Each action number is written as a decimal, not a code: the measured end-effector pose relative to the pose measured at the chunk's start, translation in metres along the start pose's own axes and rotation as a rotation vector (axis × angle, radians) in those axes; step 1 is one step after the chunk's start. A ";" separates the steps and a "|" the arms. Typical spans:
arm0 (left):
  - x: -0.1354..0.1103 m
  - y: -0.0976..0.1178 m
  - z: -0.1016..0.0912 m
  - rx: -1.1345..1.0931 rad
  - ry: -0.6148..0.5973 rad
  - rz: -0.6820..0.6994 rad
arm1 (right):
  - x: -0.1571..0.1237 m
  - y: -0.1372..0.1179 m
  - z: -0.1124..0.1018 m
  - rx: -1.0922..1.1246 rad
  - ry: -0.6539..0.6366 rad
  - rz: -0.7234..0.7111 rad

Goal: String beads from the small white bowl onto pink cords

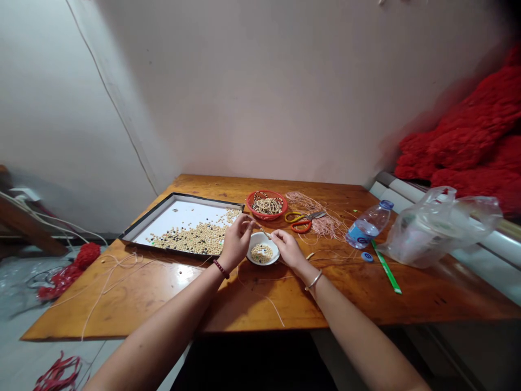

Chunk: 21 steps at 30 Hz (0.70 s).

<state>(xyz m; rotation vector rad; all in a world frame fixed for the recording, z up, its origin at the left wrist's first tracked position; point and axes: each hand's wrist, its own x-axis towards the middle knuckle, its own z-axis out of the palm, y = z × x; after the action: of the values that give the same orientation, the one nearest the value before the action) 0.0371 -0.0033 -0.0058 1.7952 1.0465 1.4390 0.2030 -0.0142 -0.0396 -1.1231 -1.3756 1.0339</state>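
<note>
The thin cord is pinched narrowly between left hand and right hand.

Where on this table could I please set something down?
Bare wood lies along the near edge of the table, in front of the tray and white bowl, though loose cord crosses it, and right of the green strip. The far middle is crowded: red basket, scissors, pink cord.

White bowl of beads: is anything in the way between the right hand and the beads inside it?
Nothing visible stands in the way. The right hand is at the white bowl's rim, with the beads lying uncovered inside. The left hand is on the bowl's far side, not between them.
</note>
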 end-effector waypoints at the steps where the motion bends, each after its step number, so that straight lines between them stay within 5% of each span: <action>1: -0.001 0.000 0.000 0.014 0.002 0.005 | -0.001 -0.001 0.000 -0.012 -0.011 -0.005; 12: -0.002 0.004 0.000 0.063 0.017 0.026 | -0.007 -0.002 0.000 -0.039 -0.101 -0.018; 21: 0.004 -0.005 0.002 -0.009 -0.084 0.003 | -0.005 0.000 0.001 0.039 -0.081 0.023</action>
<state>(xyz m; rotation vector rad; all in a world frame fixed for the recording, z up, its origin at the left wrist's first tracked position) 0.0384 0.0023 -0.0085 1.8347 0.9937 1.3559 0.2017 -0.0195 -0.0406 -1.0809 -1.4031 1.1293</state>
